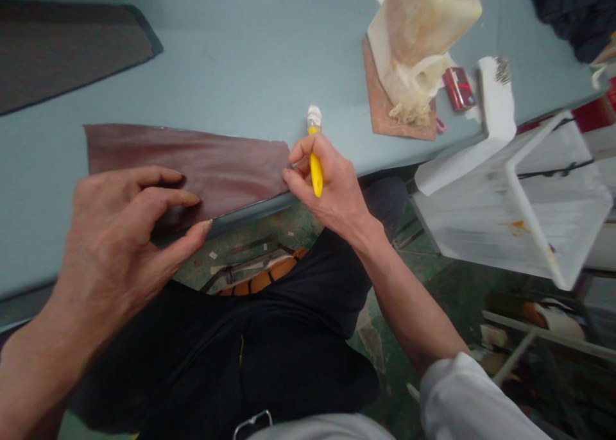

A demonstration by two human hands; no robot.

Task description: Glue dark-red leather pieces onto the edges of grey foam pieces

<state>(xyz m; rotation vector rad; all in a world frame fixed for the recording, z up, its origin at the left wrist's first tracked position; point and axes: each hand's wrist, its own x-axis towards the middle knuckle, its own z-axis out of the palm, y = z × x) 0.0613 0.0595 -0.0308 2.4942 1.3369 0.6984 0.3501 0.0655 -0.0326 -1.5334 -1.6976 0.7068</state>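
A brown leather-like piece (226, 161) lies along the front edge of the table, its near side reaching the edge. My left hand (129, 228) rests over its left part, fingers apart, thumb along the near edge. At the piece's right end is my right hand (327, 177), closed round a brush (316, 161) with a yellow handle. White stuff covers the brush's bristle end, which points away from me. The thumb and index finger of that hand also touch the right end of the brown piece; whether they pinch it I cannot tell.
A glue-stained plastic jug (423, 26) stands on a brown board (378, 106) at the back right. Beside it are a small red box (459, 88) and a white strip (498, 106). A white bin (462, 228) stands right of the table. A dark panel (67, 49) lies back left.
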